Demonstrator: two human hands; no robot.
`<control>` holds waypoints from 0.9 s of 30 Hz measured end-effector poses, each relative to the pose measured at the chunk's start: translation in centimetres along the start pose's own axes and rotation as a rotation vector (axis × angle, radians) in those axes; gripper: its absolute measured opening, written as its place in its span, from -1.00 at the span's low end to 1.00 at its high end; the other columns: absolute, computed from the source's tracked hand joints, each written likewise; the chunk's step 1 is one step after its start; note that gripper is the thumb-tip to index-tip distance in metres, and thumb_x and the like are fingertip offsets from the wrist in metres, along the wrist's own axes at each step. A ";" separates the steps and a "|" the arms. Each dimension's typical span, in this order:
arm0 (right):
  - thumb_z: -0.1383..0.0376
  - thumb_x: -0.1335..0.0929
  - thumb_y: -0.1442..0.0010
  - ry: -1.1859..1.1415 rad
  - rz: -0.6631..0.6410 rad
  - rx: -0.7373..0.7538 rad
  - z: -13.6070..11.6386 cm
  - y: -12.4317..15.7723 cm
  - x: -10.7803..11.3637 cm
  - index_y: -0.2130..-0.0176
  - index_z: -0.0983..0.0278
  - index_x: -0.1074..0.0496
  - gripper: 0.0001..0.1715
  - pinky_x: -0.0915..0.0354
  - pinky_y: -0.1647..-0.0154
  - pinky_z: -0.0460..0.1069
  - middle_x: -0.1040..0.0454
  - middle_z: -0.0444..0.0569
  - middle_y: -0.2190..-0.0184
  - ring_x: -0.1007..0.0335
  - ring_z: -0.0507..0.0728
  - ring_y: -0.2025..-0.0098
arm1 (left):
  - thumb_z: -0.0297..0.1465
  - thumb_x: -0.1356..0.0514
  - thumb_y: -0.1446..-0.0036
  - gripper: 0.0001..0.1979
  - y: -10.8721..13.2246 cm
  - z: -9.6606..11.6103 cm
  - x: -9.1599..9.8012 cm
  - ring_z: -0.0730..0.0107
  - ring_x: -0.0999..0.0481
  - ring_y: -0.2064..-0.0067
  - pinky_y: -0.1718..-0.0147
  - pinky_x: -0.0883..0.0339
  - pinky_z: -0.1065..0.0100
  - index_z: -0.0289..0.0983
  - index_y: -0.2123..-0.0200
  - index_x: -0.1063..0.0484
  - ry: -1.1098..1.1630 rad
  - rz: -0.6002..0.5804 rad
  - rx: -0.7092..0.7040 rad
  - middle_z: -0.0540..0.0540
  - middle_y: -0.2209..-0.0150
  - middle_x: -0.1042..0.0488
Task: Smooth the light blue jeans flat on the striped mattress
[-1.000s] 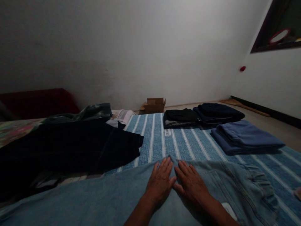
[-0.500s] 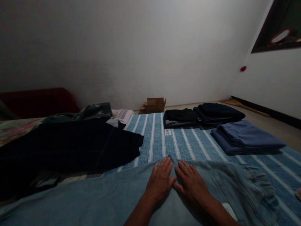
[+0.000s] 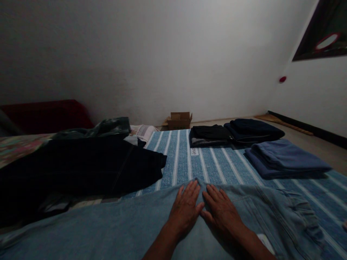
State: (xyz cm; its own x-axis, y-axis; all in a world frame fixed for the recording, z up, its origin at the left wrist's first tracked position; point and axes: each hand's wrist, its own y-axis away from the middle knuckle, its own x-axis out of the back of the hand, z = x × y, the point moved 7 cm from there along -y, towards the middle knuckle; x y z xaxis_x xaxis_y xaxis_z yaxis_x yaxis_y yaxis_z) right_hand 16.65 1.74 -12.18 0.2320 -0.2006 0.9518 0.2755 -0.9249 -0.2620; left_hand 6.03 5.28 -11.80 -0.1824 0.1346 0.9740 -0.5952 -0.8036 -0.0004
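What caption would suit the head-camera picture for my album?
Left hand and right hand lie flat on a pale denim garment, with folded clothes beyond on a striped cloth.

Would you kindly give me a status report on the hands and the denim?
Left hand, right hand: open, palms down on the pale-blue denim garment. Denim spread sideways across the foreground. Dark garment beyond, leftward; hands unobstructed.
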 end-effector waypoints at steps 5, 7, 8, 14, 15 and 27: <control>0.17 -0.33 -0.15 -0.008 0.017 0.009 0.0 0.0 0.0 -0.11 0.33 -0.32 -0.44 -0.16 -0.16 0.27 -0.24 0.20 -0.19 -0.12 0.33 -0.23 | -0.26 -0.03 -0.25 -0.44 0.0 -0.1 -0.1 0.20 0.10 -0.34 -0.26 0.13 -0.06 -0.22 -0.28 -0.02 -0.011 -0.001 -0.006 -0.12 -0.34 0.06; 0.15 -0.31 -0.17 -0.014 0.029 0.010 0.1 0.0 -0.1 -0.12 0.32 -0.32 -0.44 -0.15 -0.17 0.27 -0.24 0.20 -0.20 -0.11 0.32 -0.24 | -0.26 -0.02 -0.26 -0.45 0.0 -0.1 -0.2 0.20 0.09 -0.34 -0.25 0.13 -0.06 -0.21 -0.28 -0.03 -0.020 0.009 -0.014 -0.13 -0.34 0.05; 0.15 -0.31 -0.17 -0.018 0.034 0.008 0.1 0.1 -0.1 -0.12 0.32 -0.31 -0.44 -0.15 -0.17 0.26 -0.24 0.19 -0.20 -0.11 0.32 -0.24 | -0.26 -0.02 -0.26 -0.45 0.0 -0.1 -0.2 0.19 0.08 -0.34 -0.25 0.13 -0.06 -0.21 -0.28 -0.03 -0.022 0.016 -0.020 -0.13 -0.34 0.05; 0.14 -0.31 -0.16 -0.042 0.010 -0.005 0.3 0.2 -0.3 -0.12 0.31 -0.31 -0.43 -0.13 -0.18 0.27 -0.23 0.18 -0.20 -0.09 0.32 -0.25 | -0.25 -0.02 -0.26 -0.45 0.2 0.0 -0.1 0.20 0.08 -0.34 -0.25 0.13 -0.05 -0.19 -0.28 -0.02 -0.009 0.026 -0.026 -0.11 -0.34 0.04; 0.14 -0.31 -0.16 -0.043 0.009 -0.008 0.3 0.2 -0.3 -0.12 0.30 -0.31 -0.43 -0.12 -0.19 0.27 -0.23 0.18 -0.21 -0.09 0.32 -0.25 | -0.25 -0.02 -0.25 -0.45 0.2 0.0 -0.1 0.20 0.08 -0.34 -0.26 0.13 -0.05 -0.19 -0.28 -0.02 -0.006 0.023 -0.021 -0.11 -0.34 0.04; 0.14 -0.29 -0.18 -0.061 -0.015 -0.011 0.3 0.1 -0.2 -0.13 0.31 -0.31 -0.43 -0.10 -0.19 0.28 -0.21 0.18 -0.22 -0.06 0.32 -0.26 | -0.25 -0.02 -0.25 -0.45 0.1 -0.1 0.0 0.21 0.09 -0.34 -0.25 0.14 -0.06 -0.21 -0.27 -0.04 -0.002 0.024 -0.018 -0.12 -0.34 0.05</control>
State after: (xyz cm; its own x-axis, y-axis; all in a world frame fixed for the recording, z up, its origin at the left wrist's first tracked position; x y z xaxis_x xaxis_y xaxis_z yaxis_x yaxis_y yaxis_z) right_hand 16.91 1.83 -12.45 0.2840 -0.1669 0.9442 0.2694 -0.9312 -0.2456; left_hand 5.92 5.25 -11.81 -0.1957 0.1141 0.9740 -0.6046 -0.7960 -0.0282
